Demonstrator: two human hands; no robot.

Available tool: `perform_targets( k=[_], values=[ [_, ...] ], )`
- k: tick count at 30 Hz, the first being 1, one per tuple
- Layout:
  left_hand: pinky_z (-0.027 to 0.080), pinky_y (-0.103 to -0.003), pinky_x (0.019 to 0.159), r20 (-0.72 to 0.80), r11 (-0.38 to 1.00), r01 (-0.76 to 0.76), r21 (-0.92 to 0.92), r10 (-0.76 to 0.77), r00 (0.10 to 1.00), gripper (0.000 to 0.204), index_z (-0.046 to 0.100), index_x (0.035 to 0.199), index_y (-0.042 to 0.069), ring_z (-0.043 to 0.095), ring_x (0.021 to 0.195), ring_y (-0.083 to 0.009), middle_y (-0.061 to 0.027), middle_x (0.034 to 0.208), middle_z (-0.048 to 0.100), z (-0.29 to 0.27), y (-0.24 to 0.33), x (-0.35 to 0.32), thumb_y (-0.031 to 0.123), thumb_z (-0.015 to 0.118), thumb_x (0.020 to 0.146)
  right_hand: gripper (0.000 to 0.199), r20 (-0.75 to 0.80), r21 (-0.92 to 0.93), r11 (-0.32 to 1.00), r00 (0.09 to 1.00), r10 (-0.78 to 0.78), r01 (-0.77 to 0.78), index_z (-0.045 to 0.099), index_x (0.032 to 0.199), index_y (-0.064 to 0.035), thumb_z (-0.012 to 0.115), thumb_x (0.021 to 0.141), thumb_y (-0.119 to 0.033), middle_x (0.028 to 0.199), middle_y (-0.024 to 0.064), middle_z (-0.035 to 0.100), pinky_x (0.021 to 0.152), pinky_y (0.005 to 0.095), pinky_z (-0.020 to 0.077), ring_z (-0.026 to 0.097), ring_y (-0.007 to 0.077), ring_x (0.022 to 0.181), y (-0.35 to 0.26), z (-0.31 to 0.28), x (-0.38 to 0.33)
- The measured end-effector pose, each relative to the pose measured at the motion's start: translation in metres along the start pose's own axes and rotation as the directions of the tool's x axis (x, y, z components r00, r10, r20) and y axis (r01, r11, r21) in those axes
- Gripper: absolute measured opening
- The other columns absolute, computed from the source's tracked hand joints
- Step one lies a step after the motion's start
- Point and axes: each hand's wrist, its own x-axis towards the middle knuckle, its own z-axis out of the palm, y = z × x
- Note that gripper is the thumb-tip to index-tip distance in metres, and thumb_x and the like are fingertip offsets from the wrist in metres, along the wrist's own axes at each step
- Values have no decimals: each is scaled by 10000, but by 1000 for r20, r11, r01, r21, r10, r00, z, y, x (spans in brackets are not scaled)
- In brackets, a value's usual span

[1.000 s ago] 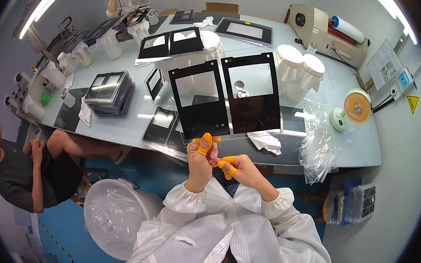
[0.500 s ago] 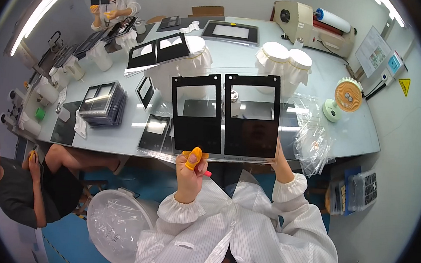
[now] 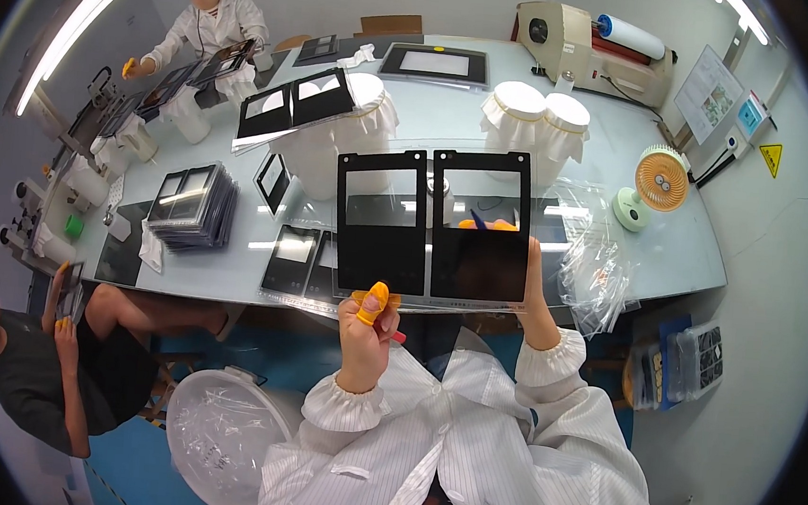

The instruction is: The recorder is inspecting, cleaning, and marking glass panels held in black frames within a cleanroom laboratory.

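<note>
A clear sheet carrying two black-framed panels [image 3: 433,226] is held up above the near edge of the pale worktop [image 3: 525,158] — raised between the camera and the bench. The left hand [image 3: 366,330], fingers [image 3: 374,303] capped in orange cots, pinches the sheet's lower edge and also grips a red-tipped tool [image 3: 396,334]. The right hand [image 3: 530,281] sits mostly behind the right panel, orange fingertips showing through its window — its exact grip cannot be told. An orange desk fan [image 3: 658,182] stands to the right, near crumpled plastic bags [image 3: 597,268].
</note>
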Motion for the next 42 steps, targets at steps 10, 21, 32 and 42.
perform_targets(
  k=[10, 21, 32, 42],
  values=[
    [211, -174, 386, -166, 982, -68, -175, 39, 985, 247, 551, 790, 13, 292, 424, -55, -11, 535, 422, 13, 33, 43, 248, 487, 823, 217, 267, -751, 660, 924, 274, 21, 597, 915, 9, 619, 729, -101, 734, 112, 575, 514, 226, 381, 482, 164, 565, 15, 42, -24],
    [234, -171, 407, -117, 984, -95, -151, 78, 990, 221, 544, 758, 22, 321, 451, -52, -7, 550, 438, 19, 21, 45, 225, 482, 822, 227, 309, -758, 650, 910, 276, 61, 592, 934, -9, 622, 723, -87, 749, 90, 574, 521, 221, 376, 468, 156, 573, 20, 52, -22],
    [383, -262, 795, -133, 989, -148, 25, 150, 980, 179, 552, 856, 23, 508, 796, -166, -69, 817, 543, 10, -25, 48, 187, 482, 839, 224, 319, -837, 459, 947, -34, 298, 583, 958, -72, 588, 748, -150, 744, 100, 519, 519, 299, 428, 520, 257, 566, 80, 1, -18],
    [416, -258, 779, -23, 995, -23, 97, 25, 999, 192, 590, 865, 6, 532, 777, -149, -71, 826, 581, 16, -38, 62, 180, 523, 820, 309, 174, -759, 632, 984, -35, 157, 494, 1071, -5, 549, 775, -72, 982, 97, 557, 800, 287, 406, 527, 216, 909, 46, -13, 4]
  ],
)
